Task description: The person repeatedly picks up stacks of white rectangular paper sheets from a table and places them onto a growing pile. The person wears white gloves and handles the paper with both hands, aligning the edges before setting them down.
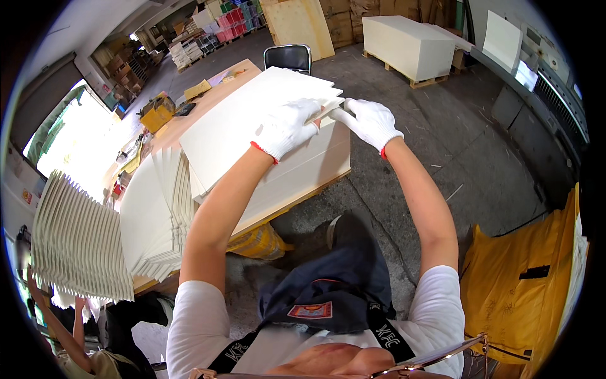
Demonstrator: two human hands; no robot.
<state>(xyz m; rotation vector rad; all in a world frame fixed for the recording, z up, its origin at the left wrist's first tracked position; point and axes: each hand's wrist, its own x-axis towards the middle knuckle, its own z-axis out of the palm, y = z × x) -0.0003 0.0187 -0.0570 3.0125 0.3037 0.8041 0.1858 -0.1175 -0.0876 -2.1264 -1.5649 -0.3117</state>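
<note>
White sheets point(243, 114) (edges partly hidden) meet gloved fingers point(343, 116).

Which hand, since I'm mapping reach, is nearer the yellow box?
Left: the left hand, at the white boards, is right of the yellow box; the right hand is farther right.

A tall pile of big, flat white sheets point(243, 117) is set on a wooden table point(218, 96). Low down, the sheets are stacked in a neat, straight block. At the top, a few are turned a bit, so their corners are spread like small steps on the right. The top is touched by the left hand point(287, 126), and the stepped corners by the right hand point(369, 121).
</note>
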